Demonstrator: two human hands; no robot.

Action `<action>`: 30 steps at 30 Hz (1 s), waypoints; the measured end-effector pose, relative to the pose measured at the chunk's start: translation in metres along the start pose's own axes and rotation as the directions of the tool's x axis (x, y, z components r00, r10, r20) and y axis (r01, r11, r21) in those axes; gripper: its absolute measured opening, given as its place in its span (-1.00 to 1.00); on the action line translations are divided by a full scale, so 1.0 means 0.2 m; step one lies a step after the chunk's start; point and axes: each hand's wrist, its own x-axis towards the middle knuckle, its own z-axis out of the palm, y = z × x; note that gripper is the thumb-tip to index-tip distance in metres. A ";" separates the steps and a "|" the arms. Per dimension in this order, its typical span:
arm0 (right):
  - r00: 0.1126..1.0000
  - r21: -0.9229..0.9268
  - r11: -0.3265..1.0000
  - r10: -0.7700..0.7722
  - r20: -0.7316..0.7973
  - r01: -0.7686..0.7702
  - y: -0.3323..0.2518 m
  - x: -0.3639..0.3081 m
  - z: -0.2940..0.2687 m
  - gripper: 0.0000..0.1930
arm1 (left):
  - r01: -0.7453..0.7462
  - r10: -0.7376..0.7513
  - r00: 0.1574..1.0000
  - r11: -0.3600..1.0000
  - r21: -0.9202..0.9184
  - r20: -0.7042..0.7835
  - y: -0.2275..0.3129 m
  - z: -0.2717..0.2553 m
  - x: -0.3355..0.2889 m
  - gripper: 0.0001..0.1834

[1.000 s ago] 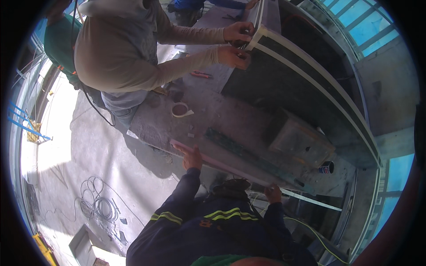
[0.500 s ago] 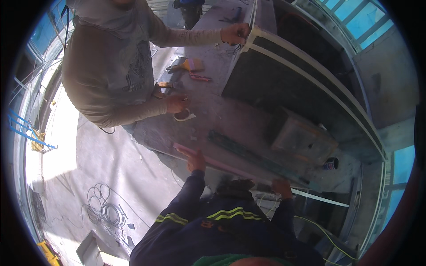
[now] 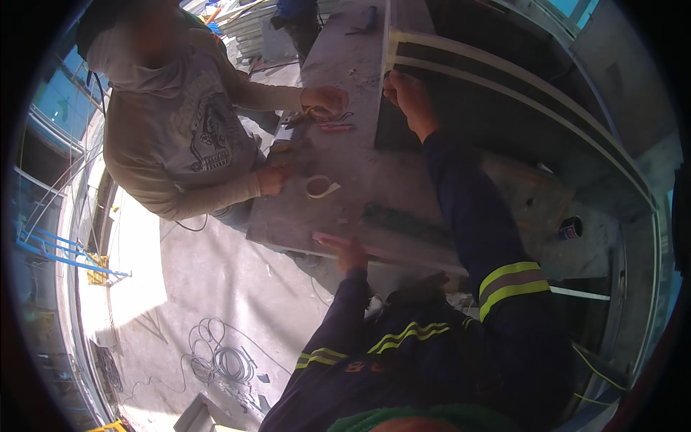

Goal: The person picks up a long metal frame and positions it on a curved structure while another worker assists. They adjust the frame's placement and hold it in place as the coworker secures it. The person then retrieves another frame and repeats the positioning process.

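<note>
Right hand (image 3: 410, 101) raised near panel (image 3: 497, 119) — pink strip (image 3: 392, 254), long axis down-right

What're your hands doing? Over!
Left hand on long pink strip. Right hand near cream-taped corner of black flat panel. Its navy fabric sleeve partly blocks view.

Floor (image 3: 216, 277): pale grey, shadow-streaked, apparently concrete
Sunlight: glaring at left
Windows (image 3: 61, 115): blue-tinted panes, upper left

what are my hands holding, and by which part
The left hand is at the pink strip, near its left end; whether it grips cannot be told. The right hand is by the dark panel, near its taped corner; any hold there is unclear.
</note>
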 end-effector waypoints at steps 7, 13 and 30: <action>0.993 0.156 0.985 -0.053 -0.104 0.068 0.08 0.25 0.11 -0.68 | -0.056 0.049 0.988 0.997 -0.050 -0.148 -0.01 0.04 0.02 0.22; 0.986 0.165 0.983 -0.050 -0.160 0.076 0.11 0.25 0.12 -0.75 | -0.040 0.038 0.998 0.998 -0.044 -0.052 0.00 0.00 -0.01 0.22; 0.963 0.283 0.959 0.080 -0.259 -0.004 0.07 0.25 0.18 -0.78 | -0.068 0.064 0.989 0.997 -0.026 -0.133 -0.04 0.06 0.05 0.22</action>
